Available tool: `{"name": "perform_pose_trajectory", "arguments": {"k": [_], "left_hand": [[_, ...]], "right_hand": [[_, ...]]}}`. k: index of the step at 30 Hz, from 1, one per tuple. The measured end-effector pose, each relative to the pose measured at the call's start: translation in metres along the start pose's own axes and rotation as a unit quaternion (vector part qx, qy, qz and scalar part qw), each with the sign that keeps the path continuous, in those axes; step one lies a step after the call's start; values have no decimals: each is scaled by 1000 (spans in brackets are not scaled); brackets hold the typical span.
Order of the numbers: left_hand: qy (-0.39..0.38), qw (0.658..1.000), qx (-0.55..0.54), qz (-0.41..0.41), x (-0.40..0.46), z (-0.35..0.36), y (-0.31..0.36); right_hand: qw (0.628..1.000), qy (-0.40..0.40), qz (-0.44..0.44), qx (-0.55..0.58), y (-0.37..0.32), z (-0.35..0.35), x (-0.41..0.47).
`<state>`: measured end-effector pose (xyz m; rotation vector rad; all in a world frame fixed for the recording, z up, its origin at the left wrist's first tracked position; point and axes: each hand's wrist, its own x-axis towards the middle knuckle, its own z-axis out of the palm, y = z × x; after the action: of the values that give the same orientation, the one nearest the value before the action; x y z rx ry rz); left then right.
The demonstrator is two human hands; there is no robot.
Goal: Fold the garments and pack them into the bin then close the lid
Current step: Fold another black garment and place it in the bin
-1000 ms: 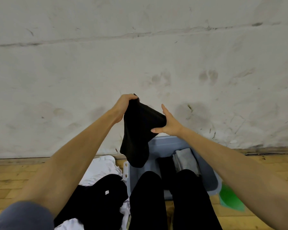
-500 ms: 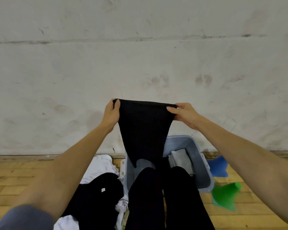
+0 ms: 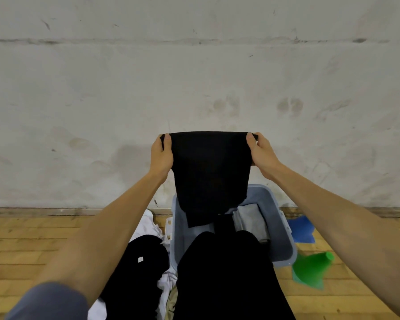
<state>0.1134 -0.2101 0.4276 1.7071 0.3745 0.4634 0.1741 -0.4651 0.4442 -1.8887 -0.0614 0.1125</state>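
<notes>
A black garment (image 3: 209, 172) hangs stretched flat in front of me, held up by its top edge. My left hand (image 3: 161, 155) pinches its left top corner and my right hand (image 3: 262, 153) pinches its right top corner. Its lower end dangles over the open grey-blue bin (image 3: 278, 229) on the floor. Inside the bin lies a folded grey garment (image 3: 251, 219) beside a dark one. No lid is in view.
A pile of black clothes (image 3: 140, 269) and white clothes (image 3: 148, 225) lies left of the bin. My black-trousered legs (image 3: 226, 280) cover the bin's near side. A green cone (image 3: 312, 266) and blue tape (image 3: 301, 229) lie to the right. A scuffed wall stands close behind.
The garment hung bunched from my left hand; my right hand took the other corner and both hands pulled it taut and raised it.
</notes>
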Motion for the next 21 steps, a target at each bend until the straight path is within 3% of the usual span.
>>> {"name": "perform_pose_trajectory", "arguments": {"k": [4,14,21], "left_hand": [[-7,1000,6,-3,-6,2,-14],[-51,998,39,-6,-74,-8,-36],[-93,990,61,-86,-168,-16,-92]], "right_hand": [[998,-2,-24,-52,12,1,-2],[996,-59,-18,-57,39,-13,-67],[989,-102,38,-103,102,-20,-160]]}}
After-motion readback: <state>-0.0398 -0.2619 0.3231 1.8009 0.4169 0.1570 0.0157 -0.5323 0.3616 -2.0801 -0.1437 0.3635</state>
